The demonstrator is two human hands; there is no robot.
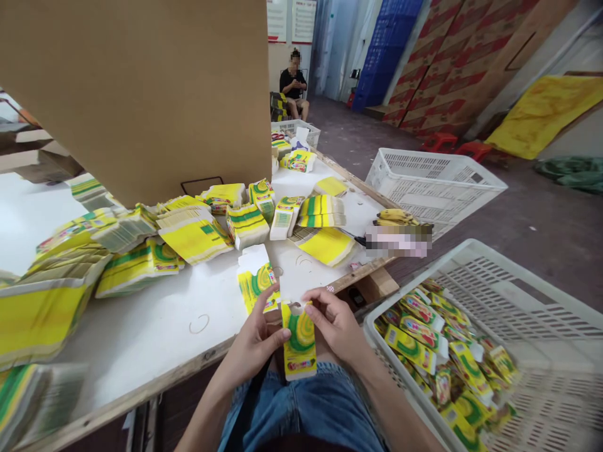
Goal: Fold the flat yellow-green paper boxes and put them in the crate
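Observation:
Over my lap is a small yellow and green carton (300,345), upright, with a cut-out at its top edge. My left hand (262,336) holds it at the left side, thumb on the front and index finger raised apart from it. At its top right corner, my right hand (332,320) pinches it between thumb and fingers. Just beyond my left hand, an opened carton (257,282) with a white flap lies on the white table (221,314). Whether anything is inside the held carton, I cannot tell.
Stacks of flat yellow cartons (195,235) cover the table's middle and left. Behind them stands a large brown cardboard box (188,94). To my right, a white crate (518,282) holds several cartons; another white crate (433,169) stands farther off. Bananas (396,218) lie at the table's edge. A person (293,85) sits beyond.

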